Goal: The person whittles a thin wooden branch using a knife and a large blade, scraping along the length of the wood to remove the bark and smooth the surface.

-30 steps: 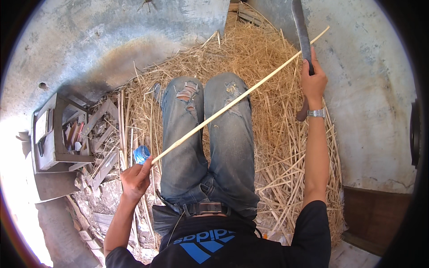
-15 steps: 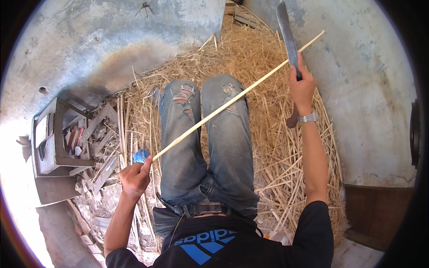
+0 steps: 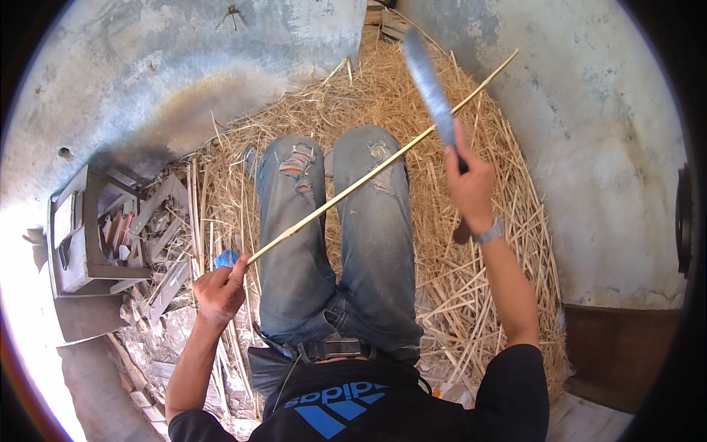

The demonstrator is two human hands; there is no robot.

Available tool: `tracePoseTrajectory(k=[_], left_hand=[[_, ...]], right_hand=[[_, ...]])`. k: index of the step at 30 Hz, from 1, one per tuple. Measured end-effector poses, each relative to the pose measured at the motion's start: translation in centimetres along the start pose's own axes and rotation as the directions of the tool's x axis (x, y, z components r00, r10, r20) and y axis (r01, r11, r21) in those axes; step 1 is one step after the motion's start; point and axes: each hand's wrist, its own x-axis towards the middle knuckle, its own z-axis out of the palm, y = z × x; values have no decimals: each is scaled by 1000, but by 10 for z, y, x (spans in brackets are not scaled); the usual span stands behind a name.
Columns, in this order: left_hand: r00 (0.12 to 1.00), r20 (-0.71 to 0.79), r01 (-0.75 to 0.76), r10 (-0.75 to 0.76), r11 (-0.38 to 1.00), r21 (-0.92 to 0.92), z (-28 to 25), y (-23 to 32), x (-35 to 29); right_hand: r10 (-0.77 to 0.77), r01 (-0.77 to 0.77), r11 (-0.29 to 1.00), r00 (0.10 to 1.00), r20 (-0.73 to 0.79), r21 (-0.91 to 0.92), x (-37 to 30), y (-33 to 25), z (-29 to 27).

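Note:
My left hand [image 3: 219, 289] grips the near end of a long pale bamboo stick [image 3: 368, 175] that slants up and to the right across my jeans-clad knees. A long machete blade [image 3: 429, 88] rises from my right hand [image 3: 470, 188], which is closed around its handle; the blade crosses the stick near its far part. A watch sits on my right wrist. I am seated with both legs stretched out over a heap of straw [image 3: 471, 295].
A small wooden crate [image 3: 81, 236] with tools and wood scraps stands at the left. A blue object [image 3: 225, 258] lies just past my left hand. Grey concrete walls [image 3: 589, 132] close in on both sides.
My right hand has swung the machete leftward and down, from beyond the stick's far end to across the stick. The left hand and stick have barely moved.

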Motion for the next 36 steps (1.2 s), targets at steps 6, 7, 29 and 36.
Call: tracePoseTrajectory(k=[6, 7, 29, 36], left_hand=[[999, 40, 18, -17, 1000, -20, -4, 1, -10], [999, 31, 7, -7, 1000, -29, -5, 2, -8], [1000, 5, 22, -21, 998, -54, 11, 22, 34], [999, 5, 48, -47, 997, -61, 23, 43, 63]], right_hand=[[71, -73, 996, 997, 43, 48, 12, -3, -11], [71, -73, 996, 996, -44, -42, 21, 16, -12], [112, -117, 991, 990, 83, 58, -20, -4, -11], [-194, 171, 965, 976, 103, 197, -63, -40, 19]])
